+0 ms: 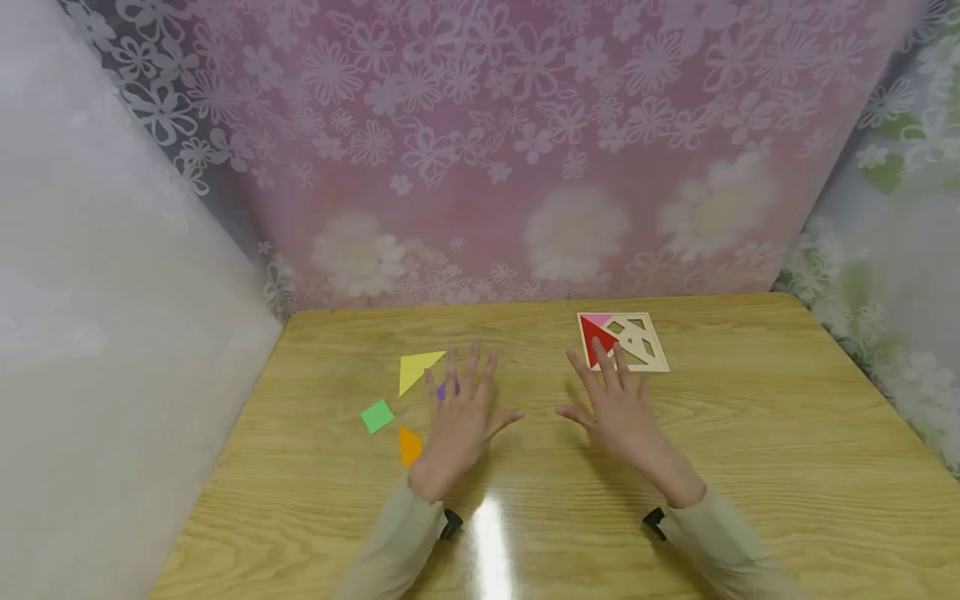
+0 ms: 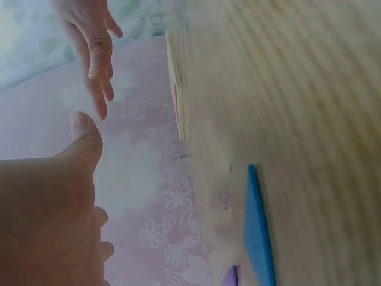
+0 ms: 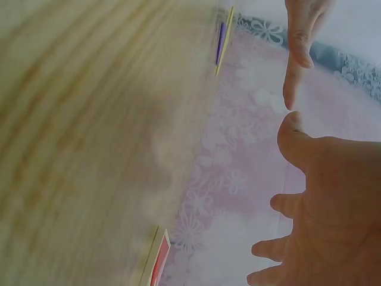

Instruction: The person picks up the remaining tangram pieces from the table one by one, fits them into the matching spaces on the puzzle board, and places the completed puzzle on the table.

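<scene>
Both hands hover palm down over the wooden table with fingers spread, holding nothing. My left hand (image 1: 459, 421) is above the tangram pieces on the left. Around it lie a yellow triangle (image 1: 417, 368), a green square (image 1: 377, 416) and an orange piece (image 1: 409, 447). A purple piece (image 1: 442, 390) shows partly between its fingers. In the left wrist view a blue piece (image 2: 256, 229) lies below this hand; the head view hides it. My right hand (image 1: 626, 421) overlaps the near edge of the tangram tray (image 1: 657, 348), which holds a red triangle (image 1: 592, 337) and a pink piece (image 1: 597, 319).
The wooden table (image 1: 772, 417) meets a pink flowered cloth backdrop (image 1: 480, 208) at its far edge. Pale cloth walls stand at the left (image 1: 150, 292) and right. Dark wrist-worn devices (image 1: 452, 524) sit at both cuffs. Light glares off the front of the table.
</scene>
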Demonstrator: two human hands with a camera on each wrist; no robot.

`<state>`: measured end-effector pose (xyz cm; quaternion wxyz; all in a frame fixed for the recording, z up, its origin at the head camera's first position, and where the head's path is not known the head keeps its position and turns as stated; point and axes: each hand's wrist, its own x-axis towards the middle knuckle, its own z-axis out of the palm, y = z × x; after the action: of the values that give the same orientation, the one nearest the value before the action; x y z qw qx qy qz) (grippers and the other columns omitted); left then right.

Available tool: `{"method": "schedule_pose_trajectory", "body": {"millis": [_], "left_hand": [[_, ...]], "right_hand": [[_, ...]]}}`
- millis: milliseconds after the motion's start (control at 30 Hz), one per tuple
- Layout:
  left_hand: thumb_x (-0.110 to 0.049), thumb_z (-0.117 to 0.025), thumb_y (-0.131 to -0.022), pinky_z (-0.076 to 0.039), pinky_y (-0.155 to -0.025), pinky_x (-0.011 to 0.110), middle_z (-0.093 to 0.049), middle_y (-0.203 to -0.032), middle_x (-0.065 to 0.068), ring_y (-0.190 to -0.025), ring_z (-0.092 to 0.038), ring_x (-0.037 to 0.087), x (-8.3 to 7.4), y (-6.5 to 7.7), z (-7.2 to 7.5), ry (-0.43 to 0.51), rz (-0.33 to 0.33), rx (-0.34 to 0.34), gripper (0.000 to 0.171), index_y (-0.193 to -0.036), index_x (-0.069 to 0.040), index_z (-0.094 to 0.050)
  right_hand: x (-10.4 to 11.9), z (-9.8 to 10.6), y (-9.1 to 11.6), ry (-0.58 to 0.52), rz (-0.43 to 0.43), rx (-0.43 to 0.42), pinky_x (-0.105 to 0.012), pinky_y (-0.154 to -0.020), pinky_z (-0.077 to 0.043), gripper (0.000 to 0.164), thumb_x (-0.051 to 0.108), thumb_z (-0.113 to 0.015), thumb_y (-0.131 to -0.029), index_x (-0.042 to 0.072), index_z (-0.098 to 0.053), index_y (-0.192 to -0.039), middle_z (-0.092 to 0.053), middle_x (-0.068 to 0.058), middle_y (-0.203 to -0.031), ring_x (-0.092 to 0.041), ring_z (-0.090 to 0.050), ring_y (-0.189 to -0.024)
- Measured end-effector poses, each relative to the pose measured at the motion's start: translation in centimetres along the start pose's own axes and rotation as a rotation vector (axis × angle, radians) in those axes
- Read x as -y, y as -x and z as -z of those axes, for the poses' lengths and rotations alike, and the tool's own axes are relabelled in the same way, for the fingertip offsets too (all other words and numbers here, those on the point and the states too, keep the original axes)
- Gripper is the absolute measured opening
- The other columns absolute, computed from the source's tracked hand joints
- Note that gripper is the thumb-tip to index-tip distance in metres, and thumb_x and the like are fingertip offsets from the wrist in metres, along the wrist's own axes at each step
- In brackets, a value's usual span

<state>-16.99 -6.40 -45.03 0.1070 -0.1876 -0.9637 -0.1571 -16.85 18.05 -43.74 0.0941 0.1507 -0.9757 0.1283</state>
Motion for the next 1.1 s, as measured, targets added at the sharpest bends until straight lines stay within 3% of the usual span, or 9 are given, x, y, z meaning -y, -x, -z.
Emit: {"method": "schedule_pose_trajectory", "body": {"millis": [233,300,400,467,567,633,767,1000,1100], "left_hand": [[-0.057,-0.053,-0.099,-0.005,-0.115,0.074,-0.021,-0.167,0.014,-0.155,-0.001,0.04,-1.0,-3.1,-0.1,0.033,-0.048,0.021,0.081,-0.161,-0.012,-0.026],[-0.054,-0.052,-0.102,-0.011,-0.117,0.07,-0.033,-0.163,0.013,-0.154,-0.013,0.038,-1.4,-4.3,-0.2,0.033,-0.06,0.036,0.074,-0.16,-0.012,-0.031],[-0.046,-0.052,-0.105,-0.031,-0.117,0.058,-0.054,-0.148,0.009,-0.145,-0.041,0.032,-2.1,-6.3,-0.3,0.007,-0.092,0.023,0.058,-0.151,-0.013,-0.046],[-0.04,-0.054,-0.106,-0.044,-0.11,0.047,-0.064,-0.136,0.006,-0.13,-0.058,0.027,-2.6,-7.6,-0.6,-0.013,-0.122,-0.013,0.045,-0.142,-0.013,-0.058],[-0.031,-0.058,-0.105,-0.052,-0.1,0.036,-0.071,-0.124,0.003,-0.113,-0.068,0.02,-3.5,-9.3,-1.0,0.0,-0.145,-0.054,0.034,-0.132,-0.012,-0.066],[-0.03,-0.058,-0.105,-0.053,-0.098,0.033,-0.072,-0.122,0.003,-0.11,-0.069,0.019,-4.0,-10.3,-1.4,0.001,-0.144,-0.048,0.033,-0.131,-0.011,-0.067],[-0.033,-0.057,-0.105,-0.049,-0.105,0.033,-0.069,-0.13,0.003,-0.119,-0.065,0.019,-5.1,-12.0,-2.3,-0.043,-0.119,0.024,0.04,-0.138,-0.011,-0.061],[-0.046,-0.051,-0.105,-0.038,-0.116,0.042,-0.045,-0.157,0.002,-0.146,-0.04,0.023,-6.6,-13.6,-4.7,-0.127,-0.093,0.214,0.061,-0.157,-0.015,-0.039],[-0.049,-0.051,-0.104,-0.033,-0.118,0.049,-0.038,-0.161,0.0,-0.15,-0.032,0.024,-7.1,-14.0,-5.6,-0.125,-0.089,0.259,0.065,-0.159,-0.017,-0.035]], "right_hand": [[-2.8,1.3,-1.9,-0.037,-0.019,-0.003,-0.08,-0.103,-0.029,0.075,0.041,-0.069,-0.096,0.012,-0.037,-0.157,-0.029,-0.027,-0.16,-0.055,-0.021,-0.146],[-3.9,1.6,-2.8,-0.042,-0.011,-0.013,-0.073,-0.1,-0.039,0.067,0.036,-0.07,-0.096,0.008,-0.045,-0.152,-0.041,-0.027,-0.154,-0.052,-0.037,-0.14],[-5.8,2.0,-3.9,-0.054,0.009,-0.044,-0.059,-0.082,-0.055,0.051,0.025,-0.072,-0.095,0.004,-0.059,-0.14,-0.058,-0.026,-0.137,-0.049,-0.061,-0.115],[-7.0,2.3,-4.6,-0.065,0.028,-0.046,-0.054,-0.072,-0.057,0.044,0.02,-0.072,-0.095,0.002,-0.063,-0.134,-0.063,-0.026,-0.131,-0.046,-0.066,-0.102],[-8.7,2.5,-5.5,-0.067,0.034,-0.025,-0.051,-0.068,-0.057,0.041,0.015,-0.071,-0.095,-0.001,-0.064,-0.132,-0.063,-0.028,-0.129,-0.044,-0.068,-0.093],[-9.9,2.5,-6.1,-0.049,0.036,0.002,-0.05,-0.067,-0.057,0.044,0.016,-0.071,-0.096,-0.004,-0.061,-0.134,-0.06,-0.03,-0.132,-0.042,-0.068,-0.088],[-12.0,2.0,-6.9,-0.002,0.043,0.074,-0.055,-0.077,-0.056,0.054,0.019,-0.071,-0.096,-0.008,-0.055,-0.139,-0.05,-0.035,-0.14,-0.046,-0.066,-0.099],[-14.1,1.2,-7.0,-0.018,0.062,0.211,-0.062,-0.094,-0.049,0.064,0.02,-0.072,-0.095,-0.014,-0.046,-0.143,-0.035,-0.04,-0.149,-0.057,-0.047,-0.126],[-14.6,1.2,-7.0,-0.034,0.074,0.259,-0.064,-0.098,-0.046,0.07,0.024,-0.072,-0.095,-0.017,-0.042,-0.144,-0.032,-0.042,-0.15,-0.058,-0.046,-0.126]]}}
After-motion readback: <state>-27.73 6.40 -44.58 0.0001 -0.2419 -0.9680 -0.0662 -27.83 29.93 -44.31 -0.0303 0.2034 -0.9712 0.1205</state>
